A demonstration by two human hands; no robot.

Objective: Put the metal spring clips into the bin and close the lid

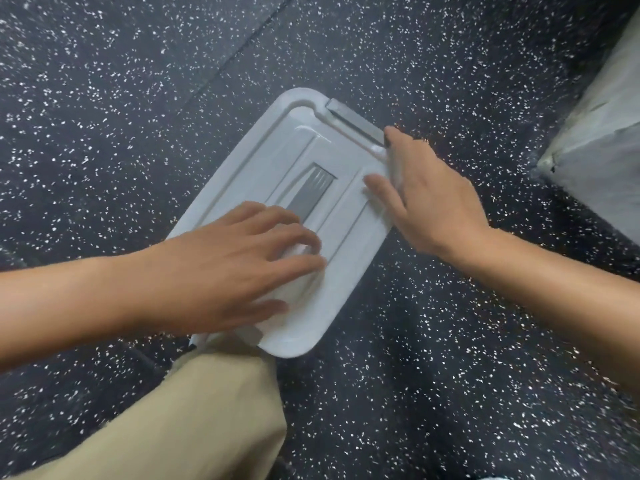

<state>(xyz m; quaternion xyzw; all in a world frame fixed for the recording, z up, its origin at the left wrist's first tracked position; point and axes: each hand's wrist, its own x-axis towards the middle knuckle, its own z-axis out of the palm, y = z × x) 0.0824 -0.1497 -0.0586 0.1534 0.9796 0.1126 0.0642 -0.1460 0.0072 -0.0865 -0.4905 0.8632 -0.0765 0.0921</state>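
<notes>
A pale grey plastic lid (263, 161) lies flat over the bin and hides the bin's inside, so no spring clips show. A grey ribbed patch (311, 192) sits in the lid's middle and a grey latch (356, 121) runs along its far right edge. My left hand (225, 261) rests palm down on the near part of the lid, fingers spread. Over the lid's right edge lies my right hand (429, 199), thumb on top of the lid, fingers curled down the side by the latch.
The bin stands on a dark speckled rubber floor (121, 116). My knee in tan trousers (207, 410) is just below the lid's near corner. A grey block-like object (599, 157) stands at the right edge.
</notes>
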